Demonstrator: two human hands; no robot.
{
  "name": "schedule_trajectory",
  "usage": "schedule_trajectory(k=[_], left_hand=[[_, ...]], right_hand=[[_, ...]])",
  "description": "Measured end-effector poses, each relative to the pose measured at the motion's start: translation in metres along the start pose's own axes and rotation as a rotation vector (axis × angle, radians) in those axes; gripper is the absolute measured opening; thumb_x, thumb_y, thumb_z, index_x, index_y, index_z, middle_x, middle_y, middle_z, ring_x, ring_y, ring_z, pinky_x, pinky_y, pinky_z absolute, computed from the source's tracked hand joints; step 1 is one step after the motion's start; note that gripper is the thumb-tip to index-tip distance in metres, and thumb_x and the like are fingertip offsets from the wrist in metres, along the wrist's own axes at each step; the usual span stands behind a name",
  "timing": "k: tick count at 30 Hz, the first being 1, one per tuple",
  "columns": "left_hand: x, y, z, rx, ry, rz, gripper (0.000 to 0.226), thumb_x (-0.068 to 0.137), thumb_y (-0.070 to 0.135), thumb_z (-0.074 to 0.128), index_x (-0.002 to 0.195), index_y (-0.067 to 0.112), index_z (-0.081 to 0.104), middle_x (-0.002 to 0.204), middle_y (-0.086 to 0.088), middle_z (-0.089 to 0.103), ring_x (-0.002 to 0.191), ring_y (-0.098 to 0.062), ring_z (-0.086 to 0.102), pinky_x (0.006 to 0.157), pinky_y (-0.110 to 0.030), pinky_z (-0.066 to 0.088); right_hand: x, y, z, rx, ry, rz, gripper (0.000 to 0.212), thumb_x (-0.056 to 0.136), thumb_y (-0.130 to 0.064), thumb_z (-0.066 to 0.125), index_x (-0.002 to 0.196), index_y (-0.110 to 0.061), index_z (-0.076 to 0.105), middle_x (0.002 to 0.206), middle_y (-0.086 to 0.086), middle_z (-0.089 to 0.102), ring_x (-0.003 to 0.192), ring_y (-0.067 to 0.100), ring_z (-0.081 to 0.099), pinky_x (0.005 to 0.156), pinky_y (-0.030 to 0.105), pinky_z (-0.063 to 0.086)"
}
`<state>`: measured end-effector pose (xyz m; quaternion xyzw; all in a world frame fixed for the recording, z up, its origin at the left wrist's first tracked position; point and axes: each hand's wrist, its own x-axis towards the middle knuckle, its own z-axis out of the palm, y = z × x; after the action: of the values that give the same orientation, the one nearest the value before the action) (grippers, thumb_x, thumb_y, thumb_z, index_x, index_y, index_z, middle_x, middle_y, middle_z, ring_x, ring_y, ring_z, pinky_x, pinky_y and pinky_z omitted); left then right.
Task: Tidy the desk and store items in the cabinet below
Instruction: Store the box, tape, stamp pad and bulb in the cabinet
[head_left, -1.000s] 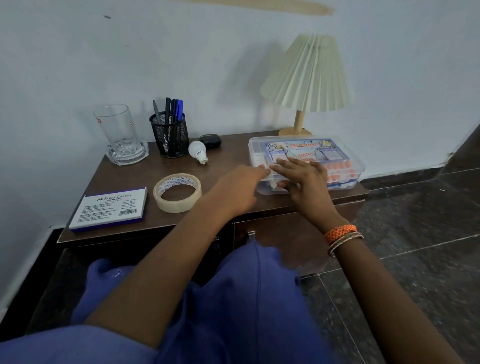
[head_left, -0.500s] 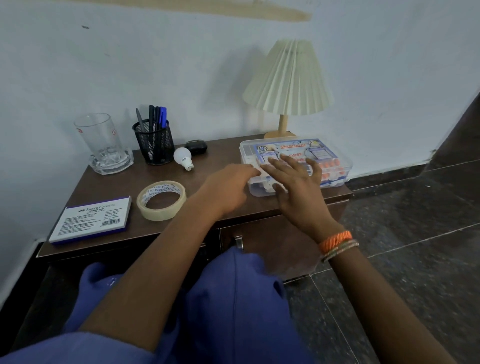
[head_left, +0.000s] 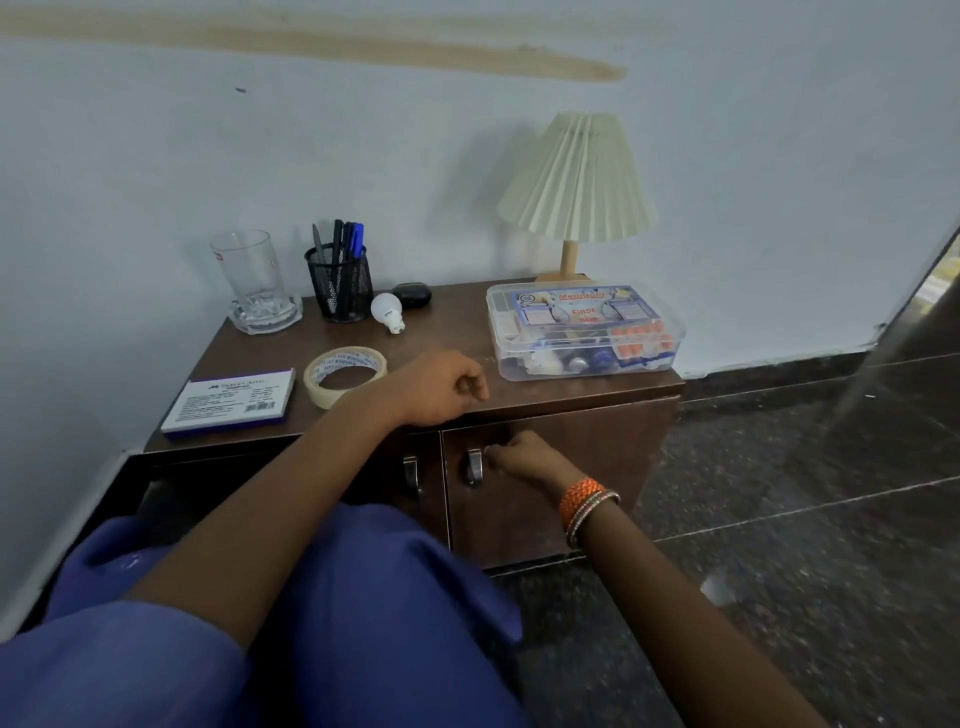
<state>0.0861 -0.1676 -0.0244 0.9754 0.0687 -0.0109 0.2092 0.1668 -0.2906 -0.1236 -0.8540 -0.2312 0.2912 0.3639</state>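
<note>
Head view, downward over desk (head_left: 441, 332)

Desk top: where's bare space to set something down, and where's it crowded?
Free: the brown strip between the tape roll and the first-aid box, though the left hand rests at its front edge; also mid-left, between the glass and the white box. Crowded: the back row with the pen cup, bulb and lamp.

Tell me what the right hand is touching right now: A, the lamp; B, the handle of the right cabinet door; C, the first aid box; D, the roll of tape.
B: the right hand has its fingers at the metal handle of the right cabinet door, below the desk top.
</note>
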Motion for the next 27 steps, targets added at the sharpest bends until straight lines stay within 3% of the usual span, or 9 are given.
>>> schedule_trajectory(k=[3,5,7,10,15,17,20,24,27], left_hand=[[-0.008,0.002,0.006,0.078,-0.07,-0.104,0.027,0.089,0.003,0.05,0.112,0.008,0.063,0.112,-0.009,0.064,0.105,-0.022,0.06,0.092,-0.029,0.046],[-0.01,0.0,0.018,0.091,-0.077,-0.153,0.031,0.088,0.002,0.05,0.118,0.008,0.059,0.115,-0.009,0.062,0.105,-0.022,0.058,0.091,-0.029,0.045],[-0.013,-0.003,0.033,0.072,-0.029,-0.166,0.034,0.088,0.003,0.051,0.12,0.007,0.056,0.115,-0.01,0.06,0.105,-0.023,0.057,0.091,-0.03,0.045],[-0.016,-0.008,0.051,-0.037,0.134,-0.142,0.031,0.087,0.001,0.05,0.116,0.007,0.057,0.104,-0.011,0.062,0.097,-0.023,0.059,0.083,-0.03,0.046],[-0.016,-0.011,0.061,0.001,0.389,-0.115,0.025,0.086,0.006,0.05,0.103,0.016,0.065,0.093,-0.002,0.068,0.085,-0.016,0.061,0.076,-0.031,0.049],[-0.015,-0.01,0.065,0.077,0.474,-0.107,0.021,0.086,0.01,0.051,0.1,0.017,0.065,0.09,-0.001,0.068,0.079,-0.015,0.06,0.069,-0.027,0.044],[-0.018,-0.01,0.083,0.143,0.534,-0.08,0.023,0.086,0.014,0.049,0.108,0.014,0.058,0.098,-0.004,0.063,0.089,-0.021,0.058,0.069,-0.032,0.045],[-0.038,-0.024,0.114,0.158,0.344,-0.05,0.052,0.091,0.019,0.046,0.141,0.015,0.033,0.123,-0.007,0.051,0.108,-0.023,0.053,0.078,-0.04,0.051],[-0.046,-0.03,0.118,-0.083,0.434,-0.095,0.033,0.087,0.021,0.051,0.119,0.017,0.054,0.109,-0.004,0.061,0.096,-0.022,0.06,0.081,-0.037,0.051]], right_hand=[[0.002,-0.004,0.016,0.088,0.02,0.032,0.03,0.087,-0.015,0.055,0.059,-0.006,0.057,0.042,-0.005,0.052,0.052,0.011,0.054,0.051,0.015,0.041],[0.005,0.0,0.025,0.192,0.097,0.029,0.027,0.081,-0.027,0.061,0.079,0.0,0.066,0.068,0.007,0.061,0.076,0.024,0.061,0.067,0.023,0.043],[0.003,0.007,0.028,0.287,0.14,0.029,0.03,0.082,-0.032,0.061,0.073,-0.004,0.065,0.077,0.01,0.062,0.086,0.028,0.063,0.073,0.026,0.042],[0.002,0.018,0.028,0.366,0.107,0.0,0.035,0.086,-0.029,0.06,0.055,-0.015,0.057,0.066,0.004,0.06,0.077,0.025,0.063,0.07,0.031,0.051],[0.002,0.022,0.027,0.486,-0.062,0.069,0.013,0.088,-0.017,0.058,0.088,-0.006,0.064,0.091,0.016,0.067,0.08,0.028,0.069,0.065,0.045,0.06],[0.001,0.027,0.027,0.452,-0.068,0.055,0.012,0.088,-0.015,0.056,0.09,-0.006,0.064,0.091,0.018,0.068,0.077,0.029,0.07,0.062,0.042,0.06],[-0.009,0.032,0.036,0.165,0.106,-0.089,0.014,0.077,-0.021,0.057,0.075,-0.011,0.067,0.081,0.013,0.071,0.072,0.029,0.07,0.06,0.043,0.06],[-0.03,0.028,0.047,-0.045,0.227,-0.145,0.017,0.076,-0.022,0.058,0.069,-0.007,0.06,0.082,0.016,0.069,0.078,0.033,0.065,0.065,0.032,0.049],[-0.043,0.022,0.044,0.103,0.235,-0.018,0.037,0.071,-0.031,0.049,0.085,-0.003,0.067,0.094,0.021,0.069,0.085,0.038,0.067,0.077,0.042,0.057]])
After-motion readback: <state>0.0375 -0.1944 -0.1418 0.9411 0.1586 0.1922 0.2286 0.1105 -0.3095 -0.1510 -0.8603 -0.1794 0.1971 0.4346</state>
